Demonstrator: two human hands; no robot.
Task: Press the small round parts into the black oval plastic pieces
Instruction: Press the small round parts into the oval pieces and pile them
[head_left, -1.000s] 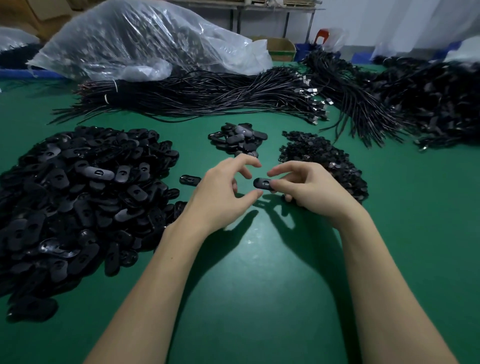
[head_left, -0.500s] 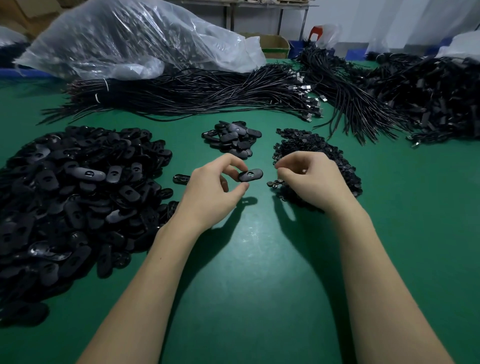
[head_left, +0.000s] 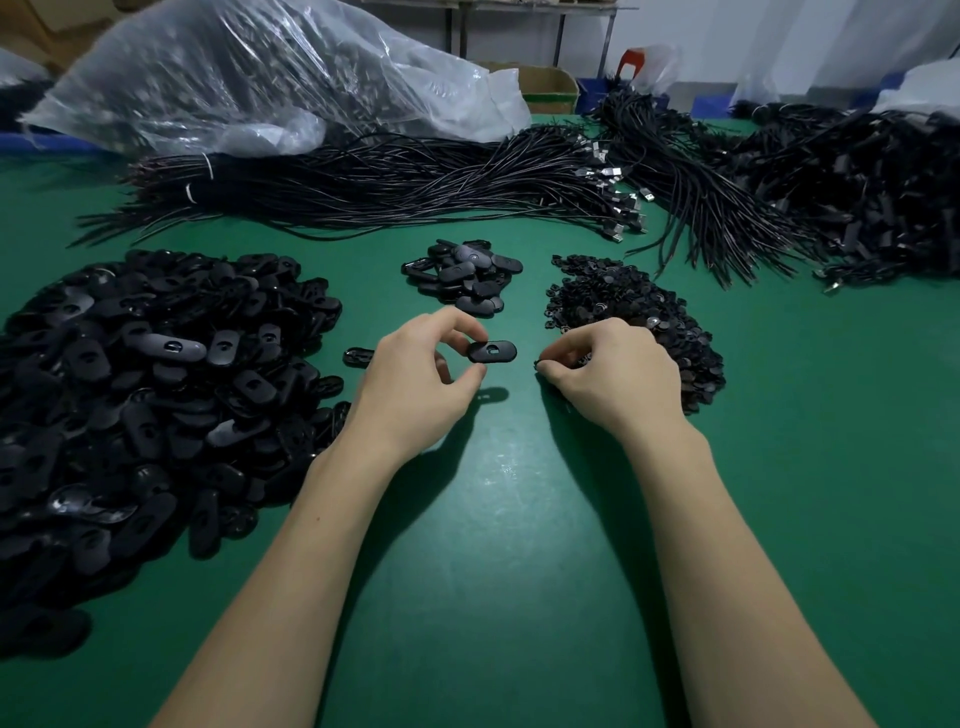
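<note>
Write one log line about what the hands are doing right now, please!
left hand: holds black oval piece above table | right hand: fingertips picking at pile of small round parts | press: not yet done

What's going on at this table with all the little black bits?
A person is assembling small parts by hand. The left hand pinches one black oval piece above the green table, its slot facing up and open. The right hand is at the near edge of the pile of small round parts, fingers curled as if picking one out. A big heap of oval pieces lies on the left, and a smaller pile beyond the hands.
</note>
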